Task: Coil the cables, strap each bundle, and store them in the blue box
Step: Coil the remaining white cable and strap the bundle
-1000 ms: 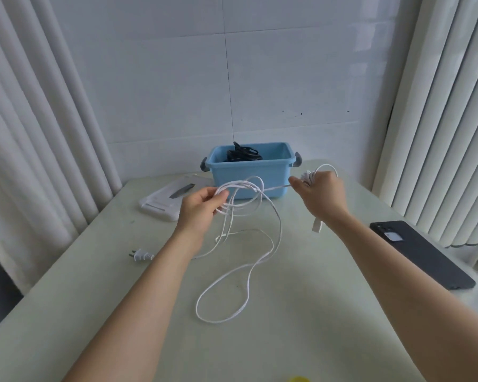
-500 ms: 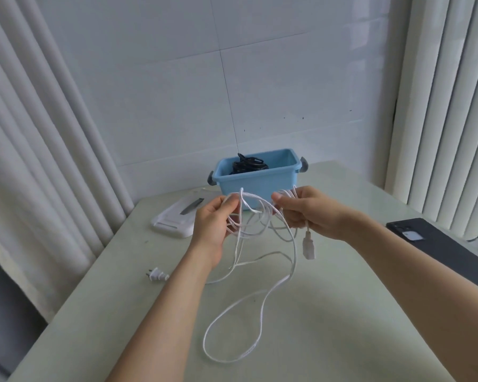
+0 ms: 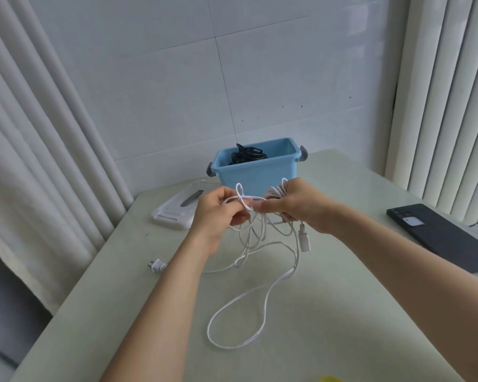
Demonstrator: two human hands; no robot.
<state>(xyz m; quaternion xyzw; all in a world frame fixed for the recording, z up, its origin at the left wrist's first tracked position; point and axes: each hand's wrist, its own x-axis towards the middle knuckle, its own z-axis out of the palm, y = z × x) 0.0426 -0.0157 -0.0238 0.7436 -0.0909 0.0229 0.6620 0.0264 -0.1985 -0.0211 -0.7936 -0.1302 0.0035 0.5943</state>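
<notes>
A pale green desk (image 3: 342, 312) is filling the lower frame. A clear plastic lid (image 3: 171, 216) is lying at centre left, and a dark flat device (image 3: 447, 238) is resting near the right edge. White curtains (image 3: 39, 161) are hanging at both sides of a tiled wall (image 3: 260, 92).

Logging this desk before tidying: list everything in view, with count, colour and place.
white cable: 1, white, partly coiled in the hands, rest looped on table
plug: 1, white, table left
blue box: 1, blue, table's far edge
black cables: 1 bundle, black, inside blue box
plastic lid: 1, whitish, left of box
flat device: 1, black, table right
table: 1, pale green
curtains: 2, white, both sides
left hand: grips cable
right hand: holds coil
</notes>
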